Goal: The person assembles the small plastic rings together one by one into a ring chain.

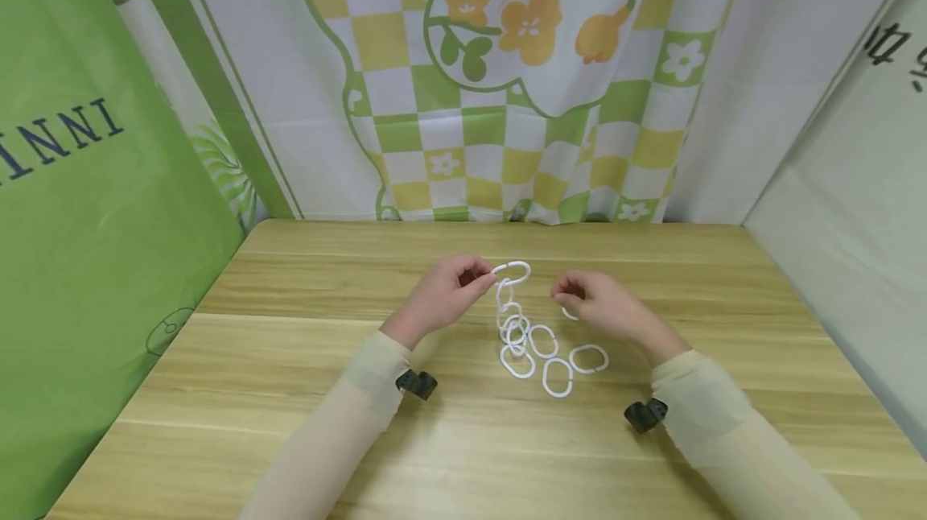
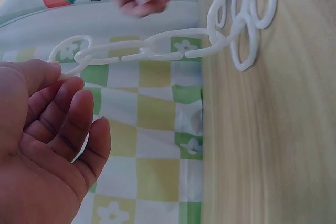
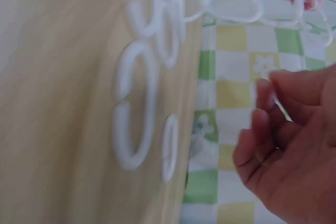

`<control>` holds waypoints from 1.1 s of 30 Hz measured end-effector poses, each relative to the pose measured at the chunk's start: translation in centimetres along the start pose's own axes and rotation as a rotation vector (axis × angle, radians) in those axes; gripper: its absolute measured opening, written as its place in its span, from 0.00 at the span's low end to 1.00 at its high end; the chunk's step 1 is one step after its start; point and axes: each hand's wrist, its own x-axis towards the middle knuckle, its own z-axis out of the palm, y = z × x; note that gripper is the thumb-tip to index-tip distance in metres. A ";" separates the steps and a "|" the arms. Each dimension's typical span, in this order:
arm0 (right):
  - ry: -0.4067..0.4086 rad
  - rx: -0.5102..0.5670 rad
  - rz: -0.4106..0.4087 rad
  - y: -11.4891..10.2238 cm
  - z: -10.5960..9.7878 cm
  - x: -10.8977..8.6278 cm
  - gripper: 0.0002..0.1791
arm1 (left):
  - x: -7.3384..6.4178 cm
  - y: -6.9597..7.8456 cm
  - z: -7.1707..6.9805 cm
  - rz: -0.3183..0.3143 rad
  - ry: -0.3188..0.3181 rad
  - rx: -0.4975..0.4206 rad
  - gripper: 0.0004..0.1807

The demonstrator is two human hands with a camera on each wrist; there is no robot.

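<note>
My left hand [image 1: 447, 293] pinches the end link [image 1: 529, 273] of a white plastic chain [image 2: 173, 33] between thumb and index finger. From there several joined oval links hang down to a cluster on the wooden table. Each link has a small gap in its side. My right hand [image 1: 603, 304] hovers to the right of the chain, fingers loosely bent, and the right wrist view shows nothing between them. Partly hidden below it lies a loose link [image 1: 570, 315]. More loose links, among them one close to the right wrist camera [image 3: 120, 129], lie near the chain's lower end.
The wooden table [image 1: 463, 464] carries the links in its middle. A checked, flowered curtain [image 1: 507, 134] hangs along the back edge. Green cloth [image 1: 94, 222] borders the left side, and white cloth [image 1: 854, 182] the right.
</note>
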 end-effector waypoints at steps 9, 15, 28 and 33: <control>-0.187 -0.125 0.005 2.9 -0.3 -2.5 0.02 | 0.1 0.4 -1.1 -0.010 0.017 0.021 0.09; -0.280 -0.152 0.022 2.8 0.2 -3.0 0.05 | -0.1 0.6 -1.1 -0.004 0.000 0.031 0.07; -0.322 -0.210 -0.016 2.0 1.0 -2.6 0.09 | -0.1 0.5 -0.6 -0.009 -0.032 0.042 0.07; -0.347 -0.238 -0.026 2.1 1.3 -2.6 0.11 | -0.1 0.3 -0.4 0.006 -0.034 0.042 0.06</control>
